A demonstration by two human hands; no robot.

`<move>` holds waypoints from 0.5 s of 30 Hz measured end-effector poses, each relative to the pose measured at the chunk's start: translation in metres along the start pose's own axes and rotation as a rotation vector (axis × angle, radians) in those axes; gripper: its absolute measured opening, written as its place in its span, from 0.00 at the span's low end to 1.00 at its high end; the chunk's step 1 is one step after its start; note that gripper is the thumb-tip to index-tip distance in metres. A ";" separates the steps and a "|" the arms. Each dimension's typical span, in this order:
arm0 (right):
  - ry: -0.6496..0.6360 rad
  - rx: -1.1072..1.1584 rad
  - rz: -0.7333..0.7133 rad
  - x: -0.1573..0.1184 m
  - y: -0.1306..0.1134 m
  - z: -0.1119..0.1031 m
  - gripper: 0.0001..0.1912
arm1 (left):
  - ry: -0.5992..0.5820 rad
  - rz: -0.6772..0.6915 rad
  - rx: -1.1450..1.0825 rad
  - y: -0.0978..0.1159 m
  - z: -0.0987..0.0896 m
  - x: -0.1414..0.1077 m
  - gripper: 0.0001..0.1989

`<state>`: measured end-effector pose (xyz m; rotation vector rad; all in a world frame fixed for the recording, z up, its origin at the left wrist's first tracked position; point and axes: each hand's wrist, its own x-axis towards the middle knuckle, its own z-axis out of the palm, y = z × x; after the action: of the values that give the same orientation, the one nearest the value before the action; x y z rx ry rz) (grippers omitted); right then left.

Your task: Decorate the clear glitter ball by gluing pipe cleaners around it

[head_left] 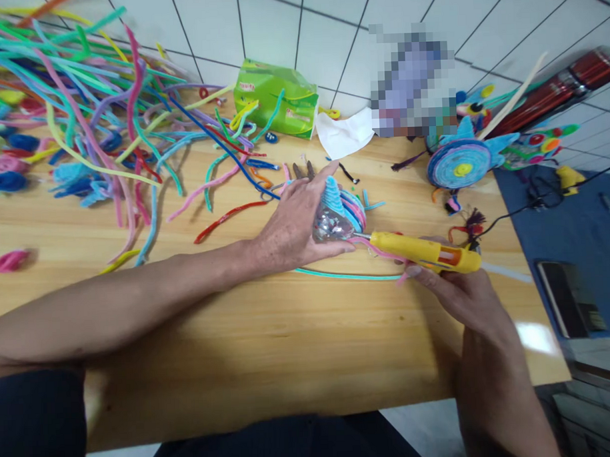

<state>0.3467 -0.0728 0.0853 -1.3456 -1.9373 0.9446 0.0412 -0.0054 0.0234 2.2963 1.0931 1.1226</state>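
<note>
My left hand (pixel 295 229) is closed around a craft piece (pixel 352 210) made of blue and pink coiled pipe cleaners with a clear, shiny plastic part. In my right hand (pixel 452 287) is a yellow hot glue gun (pixel 416 249), a pale glue stick (pixel 506 272) poking from its back end. The gun's metal nozzle meets or nearly meets the lower edge of the craft piece. A pink pipe cleaner (pixel 378 250) runs from the piece toward my right fingers. Beneath, a turquoise pipe cleaner (pixel 346 274) lies along the wooden table (pixel 269 350).
Loose coloured pipe cleaners (pixel 95 102) heap up at the left. Against the tiled wall sits a green tissue pack (pixel 278 99). A blue coiled disc (pixel 457 163) stands at the right near a red thermos (pixel 560 93). A black cord (pixel 507 215) trails there, and a phone (pixel 562 296) lies beyond the table edge.
</note>
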 end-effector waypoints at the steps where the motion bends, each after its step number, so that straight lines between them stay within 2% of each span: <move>1: 0.004 0.004 -0.003 0.000 0.001 0.000 0.09 | 0.002 0.001 -0.006 0.000 0.000 0.000 0.64; 7: 0.030 -0.007 0.018 -0.003 0.006 0.000 0.10 | 0.018 0.026 0.004 -0.001 0.001 0.000 0.64; 15: 0.005 -0.010 0.030 -0.002 0.001 0.000 0.10 | 0.007 0.010 -0.002 0.000 0.000 0.000 0.65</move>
<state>0.3481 -0.0740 0.0843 -1.3845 -1.9260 0.9460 0.0409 -0.0054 0.0230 2.3007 1.0832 1.1360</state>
